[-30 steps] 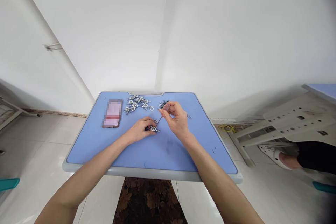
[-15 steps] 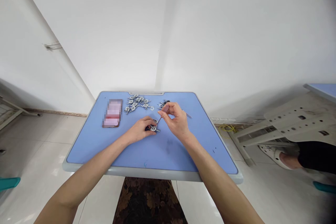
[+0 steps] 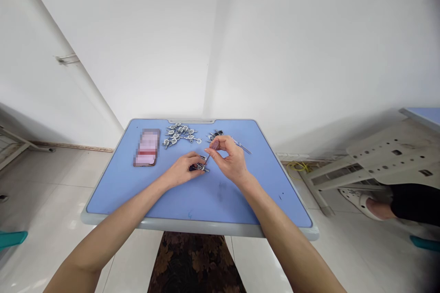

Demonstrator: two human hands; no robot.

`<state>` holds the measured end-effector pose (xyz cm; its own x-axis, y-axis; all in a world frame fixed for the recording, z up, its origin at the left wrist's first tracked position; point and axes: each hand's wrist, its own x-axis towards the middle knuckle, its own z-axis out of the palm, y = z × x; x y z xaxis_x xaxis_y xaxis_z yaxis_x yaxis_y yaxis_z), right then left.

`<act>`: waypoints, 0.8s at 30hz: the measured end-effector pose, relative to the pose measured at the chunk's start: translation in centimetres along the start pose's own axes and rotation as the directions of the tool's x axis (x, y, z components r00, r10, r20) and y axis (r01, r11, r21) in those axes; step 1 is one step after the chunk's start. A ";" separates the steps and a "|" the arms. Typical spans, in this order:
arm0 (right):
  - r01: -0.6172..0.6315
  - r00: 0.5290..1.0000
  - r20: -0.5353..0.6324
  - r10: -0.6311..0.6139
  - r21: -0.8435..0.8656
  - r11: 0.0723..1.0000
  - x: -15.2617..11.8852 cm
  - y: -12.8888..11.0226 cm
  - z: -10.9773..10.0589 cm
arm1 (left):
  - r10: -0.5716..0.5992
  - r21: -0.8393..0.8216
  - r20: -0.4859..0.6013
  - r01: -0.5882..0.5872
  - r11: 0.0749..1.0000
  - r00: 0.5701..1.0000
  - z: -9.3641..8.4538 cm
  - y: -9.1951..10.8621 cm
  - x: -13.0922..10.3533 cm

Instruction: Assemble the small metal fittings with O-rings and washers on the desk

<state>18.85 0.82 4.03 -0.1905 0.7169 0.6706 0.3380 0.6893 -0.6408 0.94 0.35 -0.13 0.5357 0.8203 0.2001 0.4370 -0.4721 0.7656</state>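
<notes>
My left hand (image 3: pixel 184 169) rests on the blue tabletop, thumb and fingers closed around a small metal part (image 3: pixel 202 168) with a dark piece at its left end. A thin pin sticks out of its right side. Pinched in my right hand (image 3: pixel 230 158) is a screwdriver (image 3: pixel 215 145) with a purplish handle, its thin shaft slanting down to the metal part. My fingers hide where the tip meets it. Behind my left hand lies a pile of similar silvery metal parts (image 3: pixel 178 132). Just beyond my right hand are several parts with black knobs (image 3: pixel 217 133).
A phone (image 3: pixel 147 148) with a blurred screen lies at the left of the blue table (image 3: pixel 220 206). Thin metal rods (image 3: pixel 243 146) lie to the right of my right hand. A white wall (image 3: pixel 165 55) stands behind. At right are another desk (image 3: pixel 395 151) and a person's foot (image 3: pixel 374 208).
My right hand has turned slightly and the screwdriver handle shows more between the fingers. The metal part in my left hand has tilted a little. More of the rods shows.
</notes>
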 end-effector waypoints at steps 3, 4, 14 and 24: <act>0.016 1.000 0.011 -0.016 0.007 1.000 0.0 -0.1 0.0 | -0.002 0.001 -0.005 0.002 1.000 1.000 0.1 -0.2 0.0; 0.020 1.000 0.011 -0.020 0.010 1.000 0.1 -0.1 0.0 | -0.004 -0.003 -0.005 0.004 1.000 1.000 0.2 -0.2 0.0; 0.001 0.999 0.037 0.000 -0.008 1.000 -0.1 0.2 0.2 | 0.014 0.065 -0.030 -0.012 0.998 0.999 0.1 -0.4 0.0; -0.052 0.998 -0.039 0.053 0.025 0.998 0.1 0.1 -0.1 | 0.068 0.168 -0.025 -0.063 0.984 0.997 0.3 -0.9 -0.3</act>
<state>18.94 0.92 4.04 -0.1364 0.7481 0.6494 0.3240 0.6532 -0.6844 0.62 0.41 -1.03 0.5462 0.7941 0.2665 0.5175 -0.5700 0.6382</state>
